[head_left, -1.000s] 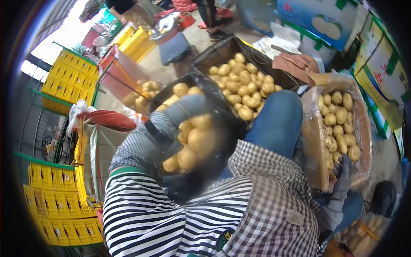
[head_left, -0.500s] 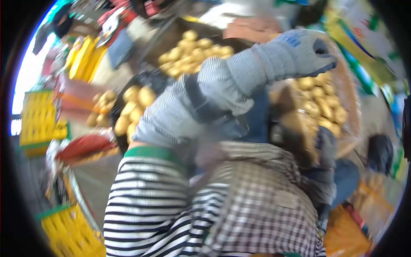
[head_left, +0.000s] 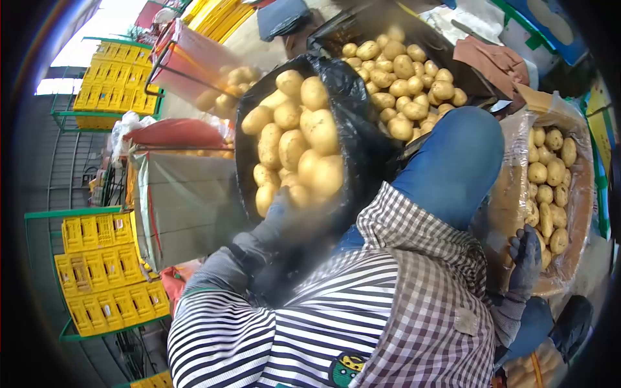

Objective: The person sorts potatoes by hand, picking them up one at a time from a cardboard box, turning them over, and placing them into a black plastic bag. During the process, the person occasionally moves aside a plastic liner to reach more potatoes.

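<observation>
My left hand (head_left: pixel 277 216), in a grey glove, is down at the near edge of a black plastic bag (head_left: pixel 359 123) full of large potatoes (head_left: pixel 292 147). It reaches in among the lowest potatoes; its fingers are blurred and partly hidden. My right hand (head_left: pixel 527 262), gloved in dark grey, rests at the near side of a plastic-lined cardboard box (head_left: pixel 508 213). Its fingers are loosely bent and slightly apart, with nothing visible in them. Smaller potatoes (head_left: pixel 548 187) fill that box, just beyond the fingertips.
Beyond my knee (head_left: pixel 453 165), a dark-lined container (head_left: pixel 446 39) holds a heap of potatoes (head_left: pixel 402 77). A brown cloth (head_left: pixel 490 61) and a knife (head_left: pixel 475 30) lie behind it. Yellow crates (head_left: pixel 107 268) are stacked at the left. A clear bag (head_left: pixel 194 61) with potatoes stands behind the black bag.
My left arm, stretched across to the right-hand box before, has swung back left and down to the black bag. My right hand has stayed by the box. The view has shifted.
</observation>
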Demonstrator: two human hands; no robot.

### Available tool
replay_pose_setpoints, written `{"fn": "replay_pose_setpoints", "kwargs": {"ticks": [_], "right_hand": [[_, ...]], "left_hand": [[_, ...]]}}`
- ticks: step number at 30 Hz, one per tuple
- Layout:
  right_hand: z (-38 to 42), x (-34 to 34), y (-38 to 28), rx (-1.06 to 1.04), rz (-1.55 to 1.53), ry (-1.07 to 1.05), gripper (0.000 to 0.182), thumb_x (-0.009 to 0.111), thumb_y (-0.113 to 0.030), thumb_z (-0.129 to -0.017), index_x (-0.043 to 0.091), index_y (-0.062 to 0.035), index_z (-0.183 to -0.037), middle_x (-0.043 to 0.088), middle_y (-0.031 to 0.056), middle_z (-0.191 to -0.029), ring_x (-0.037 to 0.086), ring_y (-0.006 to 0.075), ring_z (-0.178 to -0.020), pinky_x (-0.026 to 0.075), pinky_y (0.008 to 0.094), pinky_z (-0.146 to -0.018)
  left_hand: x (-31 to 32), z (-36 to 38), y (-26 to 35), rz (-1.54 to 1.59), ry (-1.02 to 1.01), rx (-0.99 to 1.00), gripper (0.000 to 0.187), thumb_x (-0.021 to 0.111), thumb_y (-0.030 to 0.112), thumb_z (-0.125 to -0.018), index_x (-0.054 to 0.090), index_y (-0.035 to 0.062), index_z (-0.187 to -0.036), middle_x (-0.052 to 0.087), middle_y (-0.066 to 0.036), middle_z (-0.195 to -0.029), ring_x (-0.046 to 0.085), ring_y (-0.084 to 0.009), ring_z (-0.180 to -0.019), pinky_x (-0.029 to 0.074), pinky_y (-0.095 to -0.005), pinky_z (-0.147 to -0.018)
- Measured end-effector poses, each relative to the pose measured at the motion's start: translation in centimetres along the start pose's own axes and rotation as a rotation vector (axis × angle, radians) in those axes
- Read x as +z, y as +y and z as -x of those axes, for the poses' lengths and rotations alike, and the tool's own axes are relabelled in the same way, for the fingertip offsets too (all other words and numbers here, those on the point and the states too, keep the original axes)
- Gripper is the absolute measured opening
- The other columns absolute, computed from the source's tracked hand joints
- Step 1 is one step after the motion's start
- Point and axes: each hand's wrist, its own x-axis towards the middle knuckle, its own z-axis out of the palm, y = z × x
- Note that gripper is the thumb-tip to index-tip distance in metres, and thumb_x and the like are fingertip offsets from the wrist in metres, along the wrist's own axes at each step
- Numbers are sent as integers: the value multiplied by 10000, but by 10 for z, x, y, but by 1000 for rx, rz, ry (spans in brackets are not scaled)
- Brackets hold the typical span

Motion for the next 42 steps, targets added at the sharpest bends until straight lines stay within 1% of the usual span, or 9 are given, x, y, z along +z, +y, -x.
{"fn": "replay_pose_setpoints", "kwargs": {"ticks": [4, 11, 20, 25, 27, 29, 33, 36, 42], "right_hand": [[10, -32, 11, -12, 77, 48, 456, 517, -369, -1005, 542, -58, -1338, 603, 68, -1192, 607, 158, -985, 500, 285, -839], [18, -41, 22, -12, 84, 137, 500, 578, -407, -965, 559, -46, -1311, 598, 55, -1108, 588, 146, -943, 512, 281, -785], [-9, -42, 34, -73, 175, 265, 443, 614, -375, -951, 597, -69, -1271, 634, 39, -1066, 591, 118, -829, 479, 243, -707], [-24, -23, 36, -436, 724, 267, 360, 609, -268, -964, 619, -21, -1226, 640, 41, -1035, 581, 112, -845, 485, 259, -732], [-26, -22, 21, -102, 416, 248, 333, 586, -231, -978, 614, -12, -1228, 640, 40, -1064, 600, 130, -879, 498, 270, -778], [-29, -22, 14, 23, 249, 286, 336, 569, -233, -990, 603, -8, -1236, 646, 53, -1091, 626, 150, -904, 515, 280, -800], [-59, -36, -17, -17, 362, 137, 402, 591, -312, -958, 622, 3, -1204, 661, 71, -1015, 650, 147, -863, 528, 270, -748], [-115, -40, -31, -57, 380, 78, 429, 632, -361, -911, 659, 0, -1141, 673, 61, -935, 651, 125, -809, 527, 264, -706], [-211, -7, -9, -163, 507, 411, 530, 748, -363, -819, 588, 1, -1169, 655, 76, -906, 629, 140, -756, 524, 273, -690]], "left_hand": [[-59, -38, 28, -40, -168, -75, 920, 818, 572, -559, 545, -49, -1180, 642, -248, -1059, 642, -361, -993, 499, -399, -901], [-184, -121, 180, 43, -160, 415, 717, 768, 467, -685, 571, -2, -1191, 651, -239, -1031, 637, -346, -1006, 502, -419, -886], [-15, -300, 369, 228, -579, 562, 718, 707, 369, -702, 552, 2, -1300, 660, -233, -1120, 641, -361, -1050, 528, -396, -851], [191, -353, 373, -23, 165, 831, 269, 514, 187, -900, 654, 42, -1078, 668, -154, -942, 662, -302, -870, 534, -419, -740], [188, -356, 360, -460, 526, 1102, 155, 525, 171, -876, 663, 100, -883, 625, -71, -742, 644, -212, -728, 518, -372, -645], [179, -408, 371, -419, 214, 1323, 157, 561, 186, -865, 680, 99, -815, 666, -80, -755, 668, -256, -687, 532, -412, -579], [-17, -342, 479, 311, 74, 883, 253, 566, 272, -950, 696, 73, -1036, 714, -146, -945, 704, -239, -786, 567, -351, -674], [-135, -221, 532, 830, -309, 1056, 316, 541, 260, -978, 628, 46, -1192, 696, -100, -950, 680, -170, -778, 562, -281, -687], [-167, -43, 600, 1264, -716, 1079, 332, 458, 240, -1009, 568, 48, -1257, 672, -102, -998, 671, -165, -841, 566, -272, -737]]}}
